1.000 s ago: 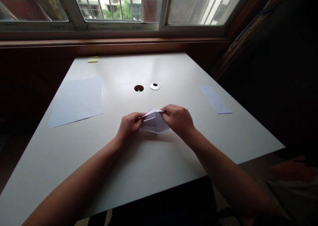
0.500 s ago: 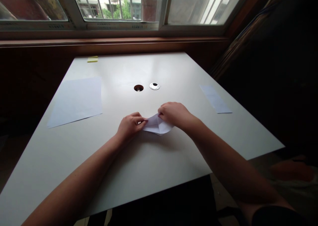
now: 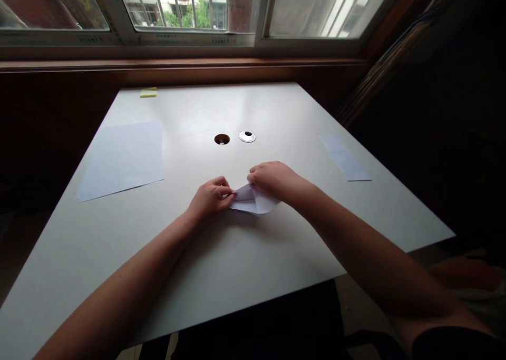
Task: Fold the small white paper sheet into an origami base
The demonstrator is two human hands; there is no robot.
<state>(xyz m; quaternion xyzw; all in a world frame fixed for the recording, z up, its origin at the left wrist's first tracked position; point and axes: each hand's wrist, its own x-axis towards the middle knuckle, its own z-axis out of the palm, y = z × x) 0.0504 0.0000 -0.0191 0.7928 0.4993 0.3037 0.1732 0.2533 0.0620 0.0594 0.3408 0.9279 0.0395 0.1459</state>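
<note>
The folded paper [image 3: 256,204] lies between your hands over the white table [image 3: 245,265], long axis running left to right, your left hand [image 3: 211,196] pinching its left end, your right hand [image 3: 272,180] grasping its upper right part.

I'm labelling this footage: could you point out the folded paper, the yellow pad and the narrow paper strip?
Folded paper [image 3: 256,202]: head view, middle of its visible part.
Yellow pad [image 3: 148,93]: head view, middle of its visible part.
Narrow paper strip [image 3: 345,158]: head view, middle of its upper face.
</note>
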